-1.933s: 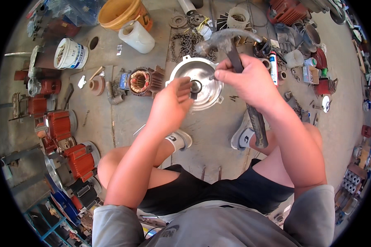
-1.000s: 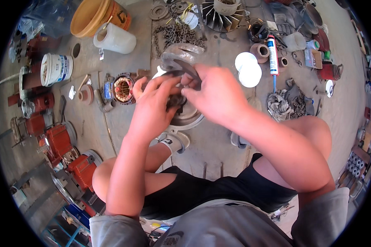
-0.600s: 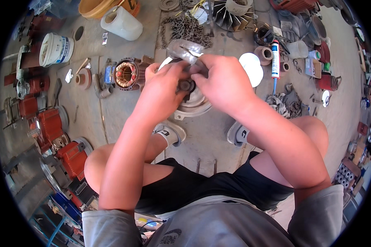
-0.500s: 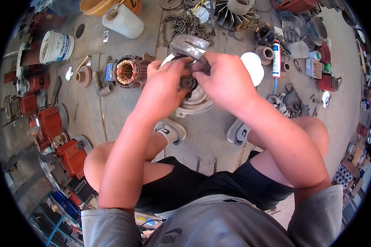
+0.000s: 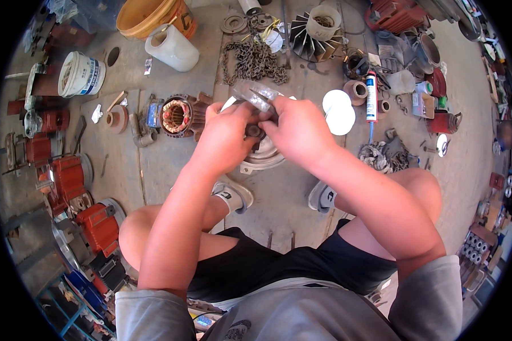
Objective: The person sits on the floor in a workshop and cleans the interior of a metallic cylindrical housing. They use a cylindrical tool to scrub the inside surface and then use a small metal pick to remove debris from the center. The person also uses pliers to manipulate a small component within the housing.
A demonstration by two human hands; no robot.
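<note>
Both my hands are in front of me, close together above a round, flanged grey metal housing [image 5: 264, 163]. My left hand [image 5: 228, 136] has its fingers bent over the housing's middle, beside a dark round shaft end [image 5: 254, 131]. What its fingertips grip, if anything, is hidden. My right hand [image 5: 299, 128] is closed, thumb against fingers, at the near side of a curved, shiny grey metal piece [image 5: 255, 92]. That piece stands tilted over the far side of the housing, and my fingers cover its lower part.
Left of the housing lies a motor stator with copper windings [image 5: 176, 116]. Beyond are a rusty chain [image 5: 253, 62] and a bladed fan wheel [image 5: 313, 48]. To the right are white discs [image 5: 339, 116], a sealant tube [image 5: 371, 96] and crumpled rags [image 5: 378, 156]. Red motor housings [image 5: 99, 224] line the left.
The whole view has shifted, so the floor things sit lower in it. The curved metal piece has come slightly nearer to me and looks more tilted. Both hands stay at the housing.
</note>
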